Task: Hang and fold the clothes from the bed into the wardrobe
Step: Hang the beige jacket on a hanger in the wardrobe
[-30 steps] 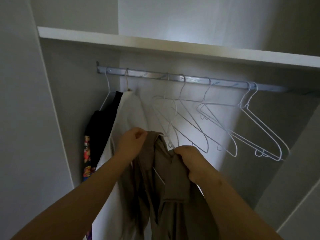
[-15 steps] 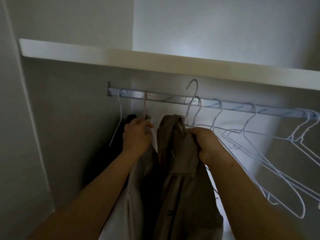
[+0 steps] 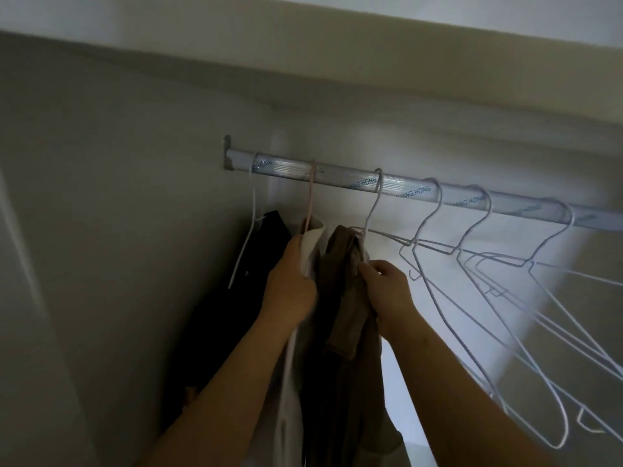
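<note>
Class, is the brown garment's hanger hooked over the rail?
Yes, the hanger carrying the brown garment has its hook over the rail.

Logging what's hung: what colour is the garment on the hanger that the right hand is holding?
Brown garment, a plain tan-brown, gripped by the right hand; head view.

Plenty you can't see inside this dim wardrobe.

Your left hand [image 3: 291,281] covers the shoulder of the white garment [image 3: 312,246], and your fingers there are smeared by motion, so the grip can't be read. Your right hand [image 3: 387,291] hides the upper fold of the brown garment [image 3: 340,298], whose hem runs off the bottom edge. The black garment [image 3: 232,315] sinks into shadow, its shape lost; a small coloured patch low beside it is too dark to name. The rail [image 3: 404,187] and the empty hangers [image 3: 505,298] are cut off at the right edge, and the rail's blue print is only partly legible.
</note>
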Tool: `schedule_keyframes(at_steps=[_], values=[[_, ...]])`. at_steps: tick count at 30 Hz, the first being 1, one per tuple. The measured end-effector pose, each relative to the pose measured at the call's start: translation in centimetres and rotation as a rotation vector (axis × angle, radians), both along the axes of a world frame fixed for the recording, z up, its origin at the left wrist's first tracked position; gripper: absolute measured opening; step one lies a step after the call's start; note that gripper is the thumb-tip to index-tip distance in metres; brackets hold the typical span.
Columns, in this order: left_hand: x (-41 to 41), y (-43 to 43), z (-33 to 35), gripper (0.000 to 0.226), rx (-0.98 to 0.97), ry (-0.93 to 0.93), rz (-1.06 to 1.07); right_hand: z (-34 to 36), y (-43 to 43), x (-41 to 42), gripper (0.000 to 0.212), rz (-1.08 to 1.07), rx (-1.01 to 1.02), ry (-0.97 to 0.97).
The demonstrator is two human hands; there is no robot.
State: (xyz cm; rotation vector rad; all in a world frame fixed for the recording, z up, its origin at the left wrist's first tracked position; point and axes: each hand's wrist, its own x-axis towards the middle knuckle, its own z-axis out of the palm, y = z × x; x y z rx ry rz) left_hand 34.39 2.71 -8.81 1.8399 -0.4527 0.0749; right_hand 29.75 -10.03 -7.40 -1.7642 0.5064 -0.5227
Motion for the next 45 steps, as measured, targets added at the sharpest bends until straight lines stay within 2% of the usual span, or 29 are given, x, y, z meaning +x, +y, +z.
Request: schedule_keyframes(at_steps=[4,7,12,16,21,26,31,35,38,42,45], values=[[-1.2,0.2,-0.5,0.065,0.043,0.005,-0.051,-2.1,0.9,-1.0,0.013,0.043,-0.137,-0.073],[-1.4,0.2,-0.4,0.063,0.115,-0.011,-0.052,-2.9,1.2,-1.6,0.029,0.046,-0.202,-0.075],[-1.4,-0.4,-0.5,0.057,0.167,-0.036,-0.092,-2.5,1.0,-2.3,0.033,-0.029,-0.118,-0.145],[-1.5,-0.6,-1.0,0.053,0.179,-0.063,-0.007,-2.3,0.7,-2.9,0.029,-0.083,-0.095,-0.151],[-4.0,-0.3,-2.3,0.068,0.178,-0.134,0.051,-3.2,1.1,-4.9,0.032,0.018,-0.039,-0.162],[-8.4,0.2,-4.1,0.057,0.132,-0.119,0.13,-5.3,1.9,-8.3,0.012,0.0,-0.121,-0.162],[-15.1,1.2,-6.0,0.051,0.021,-0.01,0.139,-7.6,2.5,-13.7,0.009,0.07,-0.075,-0.151],[-20.3,1.9,-7.7,0.043,0.089,0.043,0.2,-10.8,2.9,-18.7,0.01,0.052,0.034,-0.064],[-23.9,2.2,-9.3,0.038,0.078,0.178,0.228,-13.3,3.4,-22.4,0.016,0.053,0.098,0.008],[-27.9,2.6,-12.1,0.02,0.116,0.356,0.124,-15.5,3.9,-27.8,0.027,-0.02,0.134,0.08],[-30.3,2.6,-13.4,0.014,0.128,0.497,0.024,-16.6,4.2,-32.0,0.013,-0.06,0.174,0.122]])
